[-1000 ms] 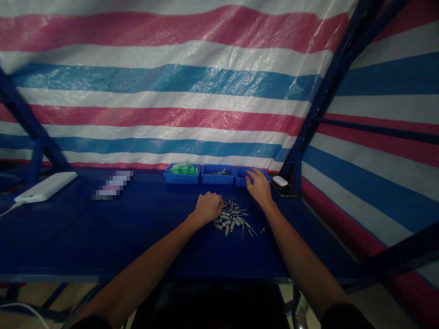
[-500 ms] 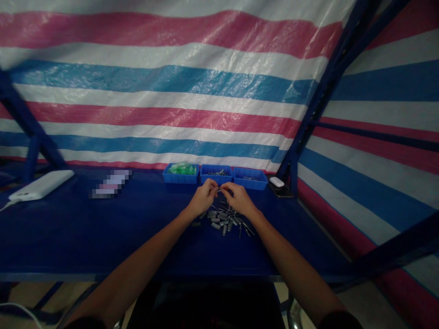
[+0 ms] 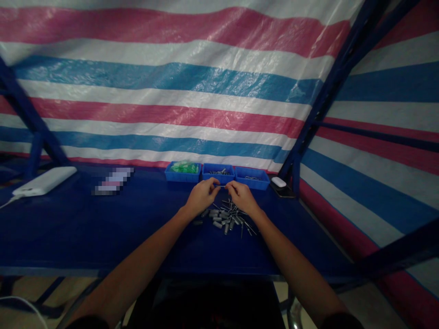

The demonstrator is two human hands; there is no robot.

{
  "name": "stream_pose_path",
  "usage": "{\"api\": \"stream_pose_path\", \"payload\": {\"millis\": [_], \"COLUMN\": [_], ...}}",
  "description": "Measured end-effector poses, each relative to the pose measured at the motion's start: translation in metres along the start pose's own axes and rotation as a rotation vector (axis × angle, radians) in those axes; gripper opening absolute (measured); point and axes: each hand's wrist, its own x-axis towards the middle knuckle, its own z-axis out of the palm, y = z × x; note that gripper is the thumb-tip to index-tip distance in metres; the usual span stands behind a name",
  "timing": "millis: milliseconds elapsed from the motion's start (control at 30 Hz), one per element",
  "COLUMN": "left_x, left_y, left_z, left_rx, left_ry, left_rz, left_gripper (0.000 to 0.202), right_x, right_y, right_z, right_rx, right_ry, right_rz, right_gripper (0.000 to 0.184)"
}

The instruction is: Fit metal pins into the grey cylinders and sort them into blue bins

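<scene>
My left hand point(image 3: 200, 196) and my right hand point(image 3: 242, 196) are raised a little above the blue table point(image 3: 103, 228), fingertips pinched and facing each other. Between them runs a thin metal pin point(image 3: 221, 186), held at both ends. Just below the hands lies a heap of small grey cylinders and thin pins point(image 3: 228, 218). Behind the hands stand three blue trays: the left tray point(image 3: 182, 171) holds green parts, the middle tray point(image 3: 218, 173) grey parts, the right tray point(image 3: 252, 178) a few thin pieces.
A white power bank point(image 3: 44, 180) with a cable lies at the far left. A blurred flat object point(image 3: 113, 180) lies left of the trays. A small white device point(image 3: 278, 183) sits by the blue frame post point(image 3: 295, 155). A striped tarp hangs behind.
A second ago my right hand reached at the right tray and my left fist rested by the heap. Both hands then came together above the heap and now hold the pin between them.
</scene>
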Motion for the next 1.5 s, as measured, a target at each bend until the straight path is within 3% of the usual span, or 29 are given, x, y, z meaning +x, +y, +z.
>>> {"api": "stream_pose_path", "payload": {"millis": [233, 533, 767, 1067, 1133, 1300, 1500], "left_x": [-0.002, -0.001, -0.002, -0.003, -0.002, 0.001, 0.001], "left_y": [0.003, 0.000, 0.001, 0.008, 0.006, 0.002, 0.001], "left_z": [-0.004, -0.001, -0.003, -0.006, -0.006, -0.007, -0.006], "left_rx": [0.068, 0.048, 0.038, 0.077, 0.038, -0.106, -0.090], "left_ry": [-0.067, -0.149, -0.105, 0.010, 0.036, 0.038, -0.007], "left_rz": [0.005, -0.058, -0.098, -0.182, -0.160, 0.046, 0.037], "left_gripper": [0.033, 0.030, 0.031, 0.036, 0.032, 0.018, 0.015], "right_x": [0.000, -0.002, -0.001, -0.001, -0.001, -0.001, -0.002], "right_y": [0.001, -0.012, -0.018, -0.022, -0.021, -0.018, -0.019], "right_z": [-0.005, -0.009, 0.004, 0.003, 0.004, 0.005, -0.001], "right_rx": [0.004, -0.096, -0.201, -0.204, -0.170, 0.007, 0.001], "right_ry": [-0.010, -0.006, 0.031, 0.085, 0.093, 0.077, 0.037], "right_rz": [0.002, -0.092, -0.022, -0.004, 0.008, 0.102, 0.070], "right_gripper": [0.021, 0.029, 0.033, 0.034, 0.035, 0.041, 0.037]}}
